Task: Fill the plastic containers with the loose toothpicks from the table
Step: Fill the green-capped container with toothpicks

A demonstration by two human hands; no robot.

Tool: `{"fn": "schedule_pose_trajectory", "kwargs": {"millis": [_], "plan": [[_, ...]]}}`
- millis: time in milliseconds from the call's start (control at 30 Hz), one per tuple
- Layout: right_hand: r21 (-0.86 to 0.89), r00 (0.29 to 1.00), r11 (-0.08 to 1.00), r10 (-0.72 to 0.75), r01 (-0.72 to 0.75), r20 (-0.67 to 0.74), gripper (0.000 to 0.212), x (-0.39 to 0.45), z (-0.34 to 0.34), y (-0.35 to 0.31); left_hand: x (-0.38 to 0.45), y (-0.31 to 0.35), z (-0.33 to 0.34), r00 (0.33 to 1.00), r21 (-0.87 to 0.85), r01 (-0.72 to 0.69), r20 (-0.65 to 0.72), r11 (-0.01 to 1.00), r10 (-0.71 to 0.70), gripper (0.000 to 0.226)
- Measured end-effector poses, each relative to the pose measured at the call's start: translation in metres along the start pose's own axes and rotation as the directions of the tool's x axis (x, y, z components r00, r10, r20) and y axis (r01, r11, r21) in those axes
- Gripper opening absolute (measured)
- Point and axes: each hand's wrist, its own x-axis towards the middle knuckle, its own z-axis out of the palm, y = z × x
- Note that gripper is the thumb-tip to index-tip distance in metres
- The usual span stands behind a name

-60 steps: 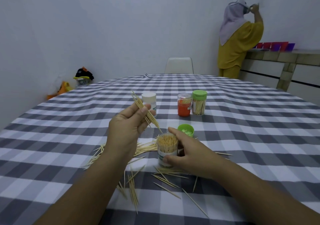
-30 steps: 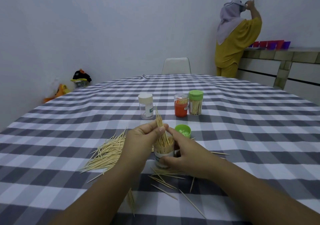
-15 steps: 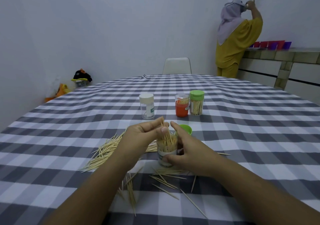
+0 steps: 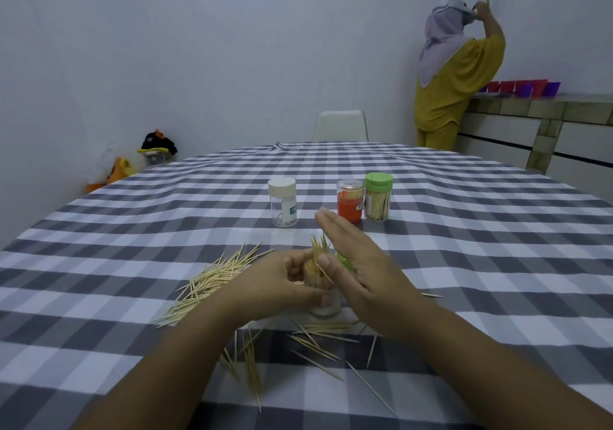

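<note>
Left hand [image 4: 278, 283] now curled round open container [image 4: 323, 297], steadying it. Right hand [image 4: 358, 263] released from container, flat with straight fingers above protruding toothpicks [image 4: 320, 250], likely tamping them. Container near full at table centre; loose pile [image 4: 212, 280] remaining just left.

A grey-and-white checked cloth covers the surface [image 4: 464, 263]. On it lie a heap of loose toothpicks [image 4: 212, 280], scattered toothpicks [image 4: 318, 346] nearer the front, an open container [image 4: 325, 303], and three capped containers [image 4: 331, 202] farther back.
</note>
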Motion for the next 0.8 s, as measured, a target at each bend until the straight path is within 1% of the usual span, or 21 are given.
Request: {"fn": "schedule_pose_trajectory", "kwargs": {"millis": [33, 100, 200, 300, 367, 500, 600, 700, 733, 800], "plan": [[-0.034, 1.000, 0.999, -0.017, 0.017, -0.007, 0.047, 0.001, 0.003, 0.001, 0.001, -0.001, 0.002, 1.000, 0.011, -0.019, -0.015, 1.000, 0.020, 0.037], [-0.039, 0.999, 0.999, 0.006, -0.007, -0.039, 0.044, 0.003, 0.007, 0.005, 0.002, -0.001, 0.004, 1.000, 0.017, -0.031, 0.000, 0.999, 0.032, 0.036], [0.067, 0.990, 0.994, 0.090, -0.083, -0.111, 0.045, 0.004, 0.006, 0.009, 0.001, -0.001, 0.005, 0.999, 0.036, -0.016, 0.041, 0.999, 0.015, 0.034], [0.190, 0.985, 0.973, 0.147, -0.128, -0.087, 0.035, 0.004, 0.000, 0.010, 0.003, -0.001, 0.006, 0.999, 0.060, -0.012, 0.031, 0.998, 0.010, 0.031], [0.203, 0.985, 0.968, 0.161, -0.146, -0.061, 0.030, 0.004, -0.001, 0.011, 0.004, -0.003, 0.006, 1.000, 0.049, -0.011, 0.011, 0.999, 0.011, 0.032], [0.277, 0.974, 0.947, 0.199, -0.164, -0.104, 0.029, 0.005, 0.000, 0.011, 0.006, -0.006, 0.005, 1.000, 0.022, -0.002, -0.003, 1.000, 0.002, 0.036], [0.365, 0.974, 0.912, 0.219, -0.186, -0.051, 0.035, 0.002, -0.004, 0.011, 0.007, -0.009, 0.005, 1.000, -0.024, 0.010, -0.027, 1.000, -0.010, 0.039], [0.340, 0.982, 0.924, 0.187, -0.175, -0.002, 0.051, 0.001, -0.012, 0.011, 0.009, -0.012, 0.003, 0.997, -0.111, 0.028, -0.071, 0.993, -0.036, 0.043], [0.315, 0.985, 0.934, 0.169, -0.167, 0.021, 0.050, 0.001, -0.014, 0.011, 0.010, -0.014, 0.002, 0.996, -0.131, 0.029, -0.080, 0.991, -0.040, 0.043], [0.267, 0.989, 0.952, 0.135, -0.148, 0.066, 0.038, 0.002, -0.017, 0.010, 0.010, -0.015, 0.001, 0.996, -0.146, 0.022, -0.083, 0.989, -0.035, 0.042]]}}
